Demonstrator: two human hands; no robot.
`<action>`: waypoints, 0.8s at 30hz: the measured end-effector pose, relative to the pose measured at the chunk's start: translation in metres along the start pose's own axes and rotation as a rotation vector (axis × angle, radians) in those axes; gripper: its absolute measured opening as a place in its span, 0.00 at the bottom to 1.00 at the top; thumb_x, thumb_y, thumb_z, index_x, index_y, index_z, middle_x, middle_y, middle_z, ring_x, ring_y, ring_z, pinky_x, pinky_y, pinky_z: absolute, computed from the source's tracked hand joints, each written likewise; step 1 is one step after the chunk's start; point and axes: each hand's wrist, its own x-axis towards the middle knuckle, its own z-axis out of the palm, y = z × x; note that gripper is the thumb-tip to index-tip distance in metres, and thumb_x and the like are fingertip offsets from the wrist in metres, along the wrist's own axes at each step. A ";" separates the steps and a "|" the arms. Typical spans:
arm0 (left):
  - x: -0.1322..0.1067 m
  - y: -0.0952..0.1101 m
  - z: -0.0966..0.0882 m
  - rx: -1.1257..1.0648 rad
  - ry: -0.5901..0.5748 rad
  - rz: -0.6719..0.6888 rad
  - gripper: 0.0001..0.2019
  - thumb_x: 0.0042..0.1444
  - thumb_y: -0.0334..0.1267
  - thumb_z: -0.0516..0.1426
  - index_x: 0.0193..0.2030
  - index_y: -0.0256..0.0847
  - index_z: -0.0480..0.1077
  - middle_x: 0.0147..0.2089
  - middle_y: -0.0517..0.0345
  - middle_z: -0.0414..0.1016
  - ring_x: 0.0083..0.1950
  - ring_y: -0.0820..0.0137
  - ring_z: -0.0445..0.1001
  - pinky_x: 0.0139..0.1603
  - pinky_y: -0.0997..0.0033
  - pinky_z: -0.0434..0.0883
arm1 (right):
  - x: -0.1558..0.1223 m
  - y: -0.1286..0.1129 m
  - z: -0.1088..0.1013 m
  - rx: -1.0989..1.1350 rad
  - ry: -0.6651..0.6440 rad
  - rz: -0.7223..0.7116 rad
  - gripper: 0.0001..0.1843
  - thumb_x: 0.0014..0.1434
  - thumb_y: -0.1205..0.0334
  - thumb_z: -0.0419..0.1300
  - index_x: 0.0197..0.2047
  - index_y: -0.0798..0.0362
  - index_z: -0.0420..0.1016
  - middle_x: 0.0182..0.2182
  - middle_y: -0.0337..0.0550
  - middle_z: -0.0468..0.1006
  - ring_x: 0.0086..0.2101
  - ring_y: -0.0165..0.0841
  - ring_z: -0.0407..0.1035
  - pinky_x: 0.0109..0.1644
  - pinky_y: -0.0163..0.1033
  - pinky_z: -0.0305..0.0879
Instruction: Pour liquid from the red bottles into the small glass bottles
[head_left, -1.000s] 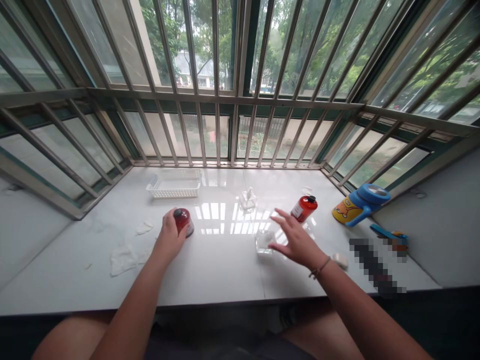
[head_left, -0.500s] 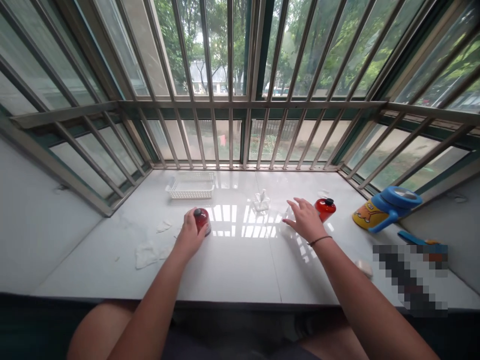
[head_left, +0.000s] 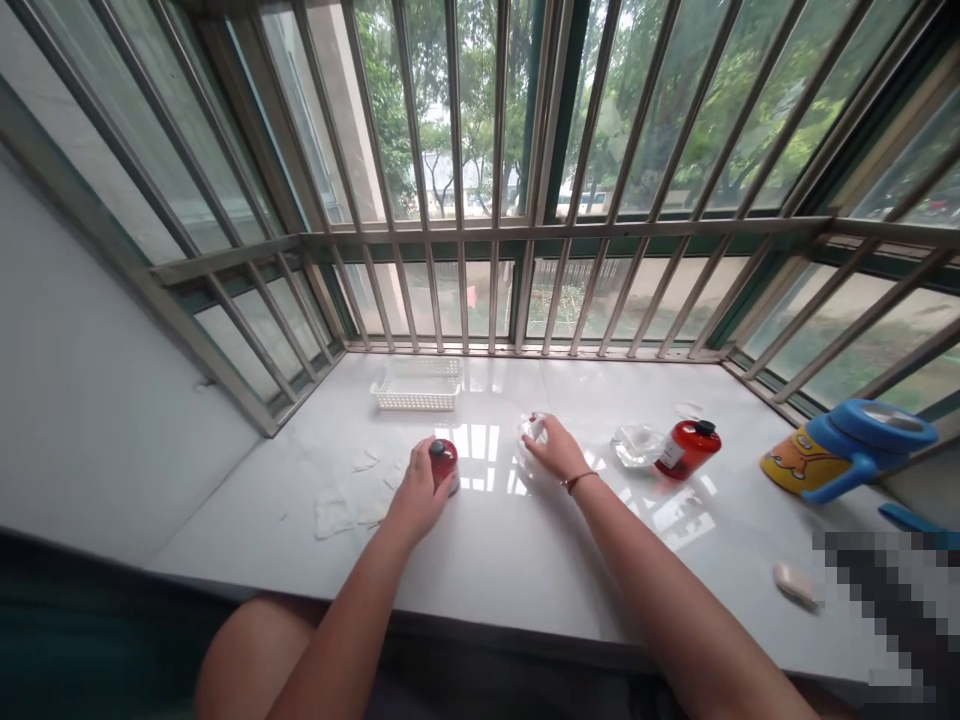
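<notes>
The right hand (head_left: 556, 450) has moved to pinch a small white piece (head_left: 534, 428), fingers together; the left hand (head_left: 420, 497) stays clamped over a red bottle (head_left: 443, 463).

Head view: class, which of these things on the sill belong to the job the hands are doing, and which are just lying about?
In use: dark-capped red bottle under the left hand; small clear object at the right hand.

Lying about: white plastic basket, glass dish, labelled red bottle, yellow cup with blue lid, tissue scraps.
</notes>
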 end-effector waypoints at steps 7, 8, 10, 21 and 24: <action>-0.036 0.014 0.001 -0.045 -0.027 0.040 0.36 0.67 0.41 0.61 0.77 0.50 0.51 0.78 0.39 0.59 0.78 0.47 0.64 0.76 0.39 0.66 | -0.153 -0.045 -0.006 0.059 0.036 -0.103 0.26 0.69 0.52 0.61 0.68 0.42 0.66 0.65 0.52 0.75 0.64 0.49 0.73 0.67 0.61 0.73; -0.042 0.016 0.002 -0.053 -0.036 0.049 0.36 0.67 0.41 0.61 0.77 0.51 0.51 0.77 0.40 0.59 0.78 0.48 0.64 0.76 0.39 0.66 | -0.173 -0.047 -0.010 0.060 0.062 -0.092 0.26 0.69 0.52 0.61 0.67 0.41 0.66 0.65 0.51 0.75 0.64 0.51 0.72 0.67 0.63 0.73; -0.052 0.022 0.003 -0.073 -0.047 0.060 0.37 0.66 0.43 0.62 0.78 0.51 0.52 0.78 0.40 0.60 0.78 0.48 0.64 0.77 0.40 0.66 | -0.206 -0.049 -0.017 0.057 0.122 -0.056 0.27 0.68 0.53 0.62 0.68 0.39 0.65 0.65 0.51 0.75 0.63 0.54 0.73 0.66 0.67 0.74; -0.038 0.045 0.011 -0.231 0.055 -0.001 0.20 0.75 0.48 0.50 0.67 0.46 0.69 0.71 0.43 0.73 0.74 0.53 0.70 0.76 0.44 0.66 | -0.233 -0.048 -0.013 0.047 0.242 -0.111 0.30 0.67 0.57 0.62 0.69 0.35 0.62 0.61 0.50 0.77 0.58 0.57 0.75 0.61 0.71 0.76; -0.035 0.045 0.013 -0.256 0.060 0.011 0.18 0.75 0.49 0.50 0.62 0.47 0.72 0.68 0.45 0.75 0.71 0.55 0.74 0.72 0.48 0.70 | -0.234 -0.049 -0.012 0.054 0.250 -0.103 0.30 0.67 0.56 0.62 0.69 0.34 0.62 0.63 0.49 0.77 0.59 0.57 0.74 0.61 0.71 0.76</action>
